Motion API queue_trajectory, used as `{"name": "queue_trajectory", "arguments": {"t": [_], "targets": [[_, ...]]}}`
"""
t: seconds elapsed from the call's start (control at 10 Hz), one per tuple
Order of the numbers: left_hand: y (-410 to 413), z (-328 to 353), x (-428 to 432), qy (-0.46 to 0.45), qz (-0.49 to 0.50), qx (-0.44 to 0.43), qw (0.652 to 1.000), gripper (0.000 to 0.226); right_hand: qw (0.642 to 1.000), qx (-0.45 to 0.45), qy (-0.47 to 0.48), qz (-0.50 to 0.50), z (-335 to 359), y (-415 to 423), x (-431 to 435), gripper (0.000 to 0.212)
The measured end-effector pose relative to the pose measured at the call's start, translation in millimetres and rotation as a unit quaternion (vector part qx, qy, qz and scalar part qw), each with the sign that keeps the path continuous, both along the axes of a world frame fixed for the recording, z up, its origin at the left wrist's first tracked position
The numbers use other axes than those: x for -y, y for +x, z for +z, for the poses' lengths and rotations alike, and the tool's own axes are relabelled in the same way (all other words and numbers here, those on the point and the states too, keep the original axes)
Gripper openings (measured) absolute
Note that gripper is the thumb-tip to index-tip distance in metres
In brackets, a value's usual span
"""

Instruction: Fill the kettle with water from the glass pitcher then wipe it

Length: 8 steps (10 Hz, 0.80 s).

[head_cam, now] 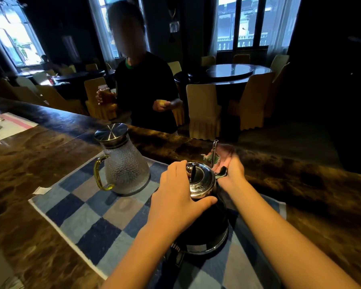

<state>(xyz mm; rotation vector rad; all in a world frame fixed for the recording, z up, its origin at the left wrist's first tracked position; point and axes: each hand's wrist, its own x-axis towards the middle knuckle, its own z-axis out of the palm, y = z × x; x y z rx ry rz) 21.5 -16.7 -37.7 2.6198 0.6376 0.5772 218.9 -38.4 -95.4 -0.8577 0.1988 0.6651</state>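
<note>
left hand [175, 197] clamps the kettle [202, 182] top, right hand [232, 170] grips the pink cloth [224, 153]; best hold steady, wipe slowly.

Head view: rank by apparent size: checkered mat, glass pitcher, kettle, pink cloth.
1. checkered mat
2-3. kettle, glass pitcher: look alike; kettle is nearer and partly under the left hand, so unranked
4. pink cloth, in the right hand
</note>
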Motion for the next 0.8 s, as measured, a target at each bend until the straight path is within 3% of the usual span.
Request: {"name": "queue_trajectory", "arguments": {"t": [0.2, 0.4, 0.5, 0.6, 0.7, 0.8], "targets": [[0, 0, 1, -0.018, -0.002, 0.012, 1.0, 0.085, 0.976, 0.155, -0.151, -0.02, -22, -31, 44, 0.034], [-2, 3, -2, -0.062, -0.027, 0.046, 0.997, 0.063, 0.914, 0.326, -0.216, -0.112, -13, -53, 104, 0.035], [-1, 1, -3, -0.041, -0.034, 0.043, 0.998, 0.071, 0.754, 0.525, -0.377, -0.116, -15, -67, 154, 0.032], [-1, -2, -4, 0.013, -0.039, 0.025, 0.999, 0.09, 0.499, 0.639, -0.585, 0.005, -20, -99, 201, 0.034], [-4, -1, -1, 0.076, -0.065, 0.057, 0.993, 0.092, 0.416, 0.571, -0.675, 0.214, -34, -142, 226, 0.04], [-9, 11, 4, 0.146, -0.125, 0.033, 0.981, 0.088, 0.564, 0.514, -0.621, 0.177, -25, -169, 227, 0.048]]}}
